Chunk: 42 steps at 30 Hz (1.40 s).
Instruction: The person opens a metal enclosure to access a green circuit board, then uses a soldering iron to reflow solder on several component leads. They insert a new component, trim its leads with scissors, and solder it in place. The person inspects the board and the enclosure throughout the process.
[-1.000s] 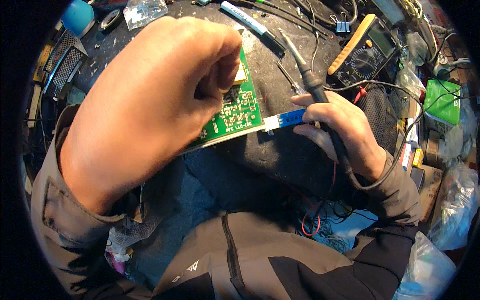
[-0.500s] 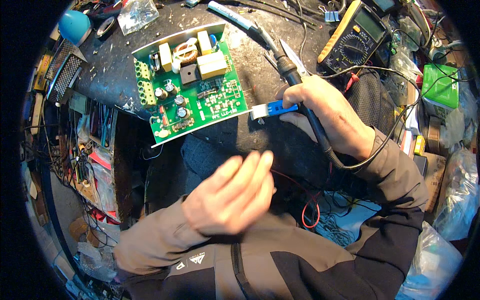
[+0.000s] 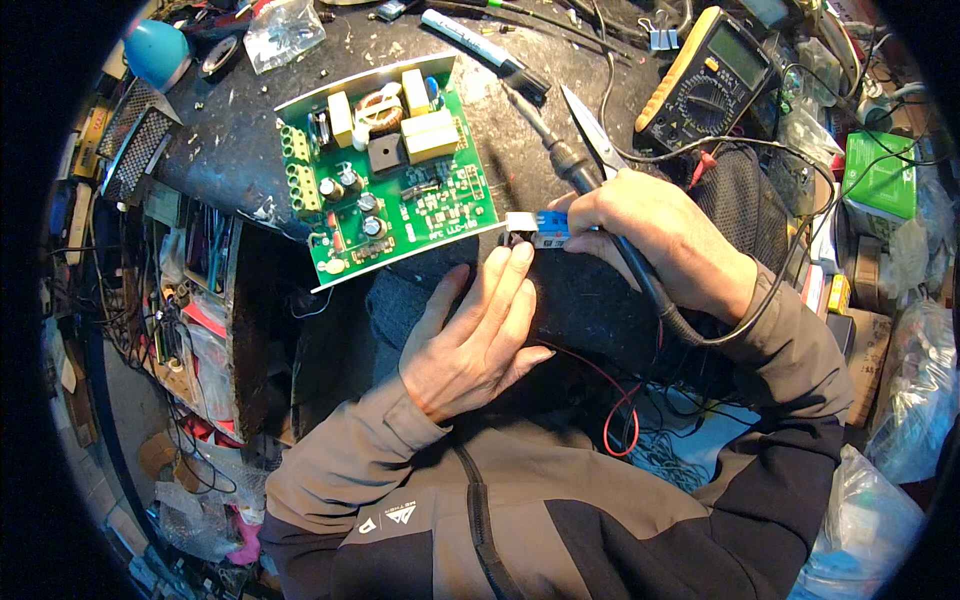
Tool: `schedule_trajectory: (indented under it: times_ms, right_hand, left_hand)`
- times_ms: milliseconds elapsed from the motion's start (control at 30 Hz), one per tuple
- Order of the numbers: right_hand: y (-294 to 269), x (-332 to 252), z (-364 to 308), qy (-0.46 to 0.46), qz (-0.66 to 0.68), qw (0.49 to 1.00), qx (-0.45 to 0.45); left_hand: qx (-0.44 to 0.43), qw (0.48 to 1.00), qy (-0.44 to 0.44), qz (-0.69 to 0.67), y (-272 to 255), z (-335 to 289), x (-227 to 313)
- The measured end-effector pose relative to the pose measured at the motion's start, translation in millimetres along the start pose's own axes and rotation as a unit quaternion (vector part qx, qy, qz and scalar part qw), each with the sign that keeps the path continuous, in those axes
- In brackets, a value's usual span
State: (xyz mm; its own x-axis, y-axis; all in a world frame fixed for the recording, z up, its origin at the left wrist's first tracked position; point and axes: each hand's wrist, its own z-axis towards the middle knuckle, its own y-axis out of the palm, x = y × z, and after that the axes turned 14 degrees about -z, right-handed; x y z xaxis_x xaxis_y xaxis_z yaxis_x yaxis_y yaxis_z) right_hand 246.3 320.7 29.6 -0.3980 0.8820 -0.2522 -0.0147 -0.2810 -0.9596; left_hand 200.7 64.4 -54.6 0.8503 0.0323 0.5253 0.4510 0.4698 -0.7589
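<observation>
My right hand (image 3: pixel 670 225) is closed around a soldering iron (image 3: pixel 572 162), its tip slanting up to the left and its cable looping back over my wrist. The same fingers pinch a small blue part (image 3: pixel 552 230) with a white block (image 3: pixel 520 221) at its left end; its exact kind is unclear. My left hand (image 3: pixel 468 335) has its fingers stretched out, two fingertips at the lower side of the white block, the thumb apart. Just left of that lies a green circuit board (image 3: pixel 420 205) on a metal plate, carrying capacitors, a coil and green terminals.
Beyond my right hand are scissors (image 3: pixel 592 128), a marker pen (image 3: pixel 470 40) and a yellow-edged multimeter (image 3: pixel 710 80). A blue rounded object (image 3: pixel 157 52) and a clear plastic bag (image 3: pixel 283 35) sit far left. A green box (image 3: pixel 880 175) stands right; a red wire (image 3: pixel 622 425) hangs below the hands.
My left hand has moved up and now meets the white block with its fingertips. The soldering iron has shifted slightly, and the scissors show more. The circuit board appears slightly further right.
</observation>
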Motion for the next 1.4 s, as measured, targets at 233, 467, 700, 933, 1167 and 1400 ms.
schedule_trajectory:
  times_ms: [233,467,700,933,1167,1400]
  right_hand:
    - [-1,5,3,-0.016,-0.011,1.000,0.005]
    - [1,4,0,-0.013,-0.017,0.996,0.081]
    - [5,8,3,0.031,0.056,0.998,0.028]
    - [0,10,-2,0.044,0.058,0.991,0.110]
    - [-18,1,-10,0.100,0.032,0.979,0.175]
    - [-51,-8,-25,0.138,0.101,0.962,0.214]
  left_hand:
    - [0.037,0.999,0.005,-0.015,2,4,-2]
    - [0.139,0.980,0.028,-0.142,10,-4,-1]
    - [0.161,0.982,-0.026,-0.096,8,1,9]
    - [0.134,0.983,-0.020,-0.122,7,18,15]
    - [0.133,0.982,0.019,-0.136,11,23,22]
    - [0.202,0.971,0.066,-0.106,4,-11,13]
